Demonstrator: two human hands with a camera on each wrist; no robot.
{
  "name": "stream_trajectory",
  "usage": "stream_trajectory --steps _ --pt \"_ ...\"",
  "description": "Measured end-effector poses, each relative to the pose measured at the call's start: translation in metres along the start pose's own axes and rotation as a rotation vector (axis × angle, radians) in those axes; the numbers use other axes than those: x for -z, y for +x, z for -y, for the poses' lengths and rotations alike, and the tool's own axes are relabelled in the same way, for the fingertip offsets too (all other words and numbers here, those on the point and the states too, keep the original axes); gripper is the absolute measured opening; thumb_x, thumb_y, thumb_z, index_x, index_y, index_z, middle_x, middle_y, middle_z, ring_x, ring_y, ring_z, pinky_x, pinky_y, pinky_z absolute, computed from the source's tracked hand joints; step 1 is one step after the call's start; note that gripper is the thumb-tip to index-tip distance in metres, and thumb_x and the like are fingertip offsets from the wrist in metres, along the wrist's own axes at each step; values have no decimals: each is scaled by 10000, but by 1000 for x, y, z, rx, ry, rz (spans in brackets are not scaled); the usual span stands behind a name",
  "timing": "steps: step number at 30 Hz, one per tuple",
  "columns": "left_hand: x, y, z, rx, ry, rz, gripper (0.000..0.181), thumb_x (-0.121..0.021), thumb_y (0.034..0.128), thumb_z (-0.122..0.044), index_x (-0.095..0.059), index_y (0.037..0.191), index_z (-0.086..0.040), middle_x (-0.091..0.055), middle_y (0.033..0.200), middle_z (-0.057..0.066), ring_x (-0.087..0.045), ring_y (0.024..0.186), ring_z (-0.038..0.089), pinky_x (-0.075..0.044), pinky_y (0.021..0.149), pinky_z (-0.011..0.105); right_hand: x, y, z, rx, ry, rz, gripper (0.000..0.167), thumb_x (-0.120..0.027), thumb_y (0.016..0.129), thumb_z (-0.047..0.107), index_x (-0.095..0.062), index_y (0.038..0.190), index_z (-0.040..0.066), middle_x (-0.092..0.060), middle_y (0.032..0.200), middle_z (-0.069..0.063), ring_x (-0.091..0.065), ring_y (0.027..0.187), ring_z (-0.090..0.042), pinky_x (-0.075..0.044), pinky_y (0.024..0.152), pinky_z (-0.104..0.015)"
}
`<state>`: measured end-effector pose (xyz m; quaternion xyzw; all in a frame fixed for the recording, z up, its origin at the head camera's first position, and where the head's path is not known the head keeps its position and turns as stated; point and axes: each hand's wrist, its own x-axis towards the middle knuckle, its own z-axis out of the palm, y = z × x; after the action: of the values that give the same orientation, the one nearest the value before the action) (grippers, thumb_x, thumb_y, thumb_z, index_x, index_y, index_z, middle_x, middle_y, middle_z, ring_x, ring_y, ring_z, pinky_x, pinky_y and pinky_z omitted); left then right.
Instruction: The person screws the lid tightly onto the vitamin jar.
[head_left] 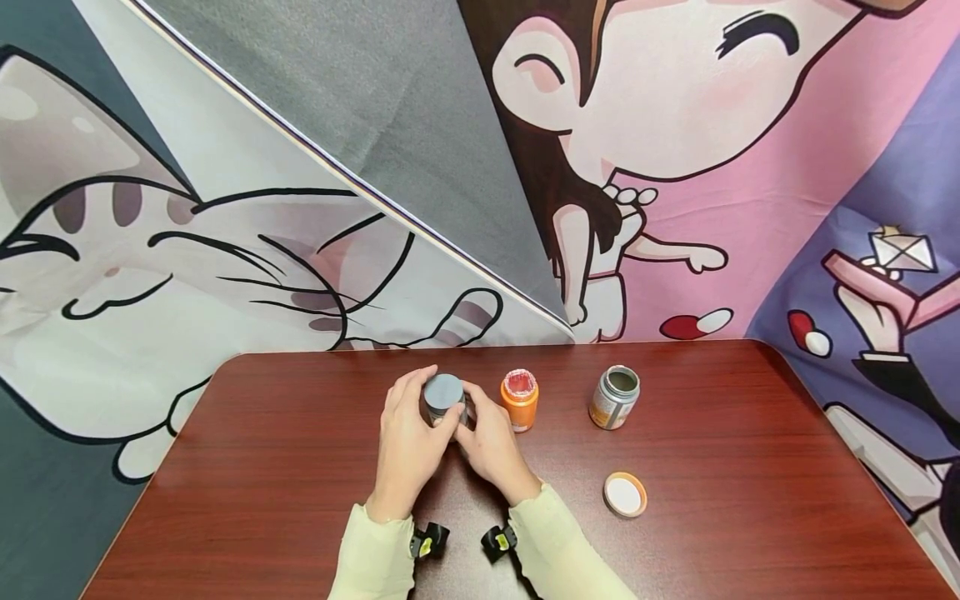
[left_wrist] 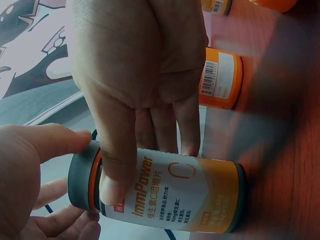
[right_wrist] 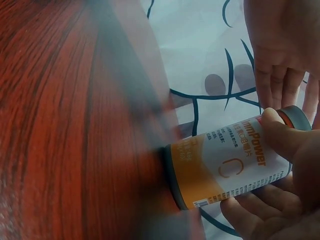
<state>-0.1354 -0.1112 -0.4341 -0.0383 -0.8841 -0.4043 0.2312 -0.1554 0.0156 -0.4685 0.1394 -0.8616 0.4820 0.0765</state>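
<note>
A vitamin C tablet bottle (left_wrist: 170,192) with a white and orange label stands upright between both hands in the head view. Its grey cap (head_left: 444,392) is on top, and a thin orange band shows beneath the cap in the left wrist view. My right hand (head_left: 491,437) grips the bottle's body, thumb on the label just under the cap. The fingers of my left hand (head_left: 412,442) are curled about the cap, on opposite sides of it. Whether the cap is loose, I cannot tell.
Right of the hands stands an uncapped orange bottle (head_left: 519,413) with ragged white bits round its mouth. Farther right is an uncapped grey-rimmed bottle (head_left: 613,408). A white-centred, orange-rimmed lid (head_left: 625,494) lies nearer on the brown table (head_left: 720,433). A cartoon-printed cloth backs the table.
</note>
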Motion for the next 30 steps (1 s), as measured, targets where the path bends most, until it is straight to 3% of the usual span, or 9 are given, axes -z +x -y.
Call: stream_trajectory --steps 8,13,19,30 --pt "-4 -2 -2 34 -17 -64 617 -885 766 -227 -631 1303 -60 -615 1263 114 -562 1138 291 -465 923 471 1 0 0 -2 -8 4 443 -700 923 138 -591 1348 72 -700 1216 -98 -651 1138 -268 -514 943 -451" --pt "-5 -4 -4 62 -10 -72 607 -881 771 -227 -631 1299 -61 -621 1227 114 -569 1091 285 -465 895 460 1 0 1 -5 -7 12 444 -691 925 124 -586 1353 68 -695 1227 -105 -647 1146 -270 -512 947 -452" --pt "-5 -4 -2 65 -4 -61 587 -873 785 -218 -630 1297 -65 -625 1217 116 -574 1091 292 -470 899 469 2 0 2 -3 -1 16 452 -695 917 114 -586 1353 64 -691 1235 -110 -642 1154 -269 -509 954 -450" --pt "1 0 0 -9 12 8 567 -846 793 -157 -625 1306 -57 -627 1266 119 -575 1166 316 -467 953 495 1 0 1 2 -8 8 450 -702 920 130 -588 1349 61 -698 1215 -119 -653 1129 -263 -521 932 -443"
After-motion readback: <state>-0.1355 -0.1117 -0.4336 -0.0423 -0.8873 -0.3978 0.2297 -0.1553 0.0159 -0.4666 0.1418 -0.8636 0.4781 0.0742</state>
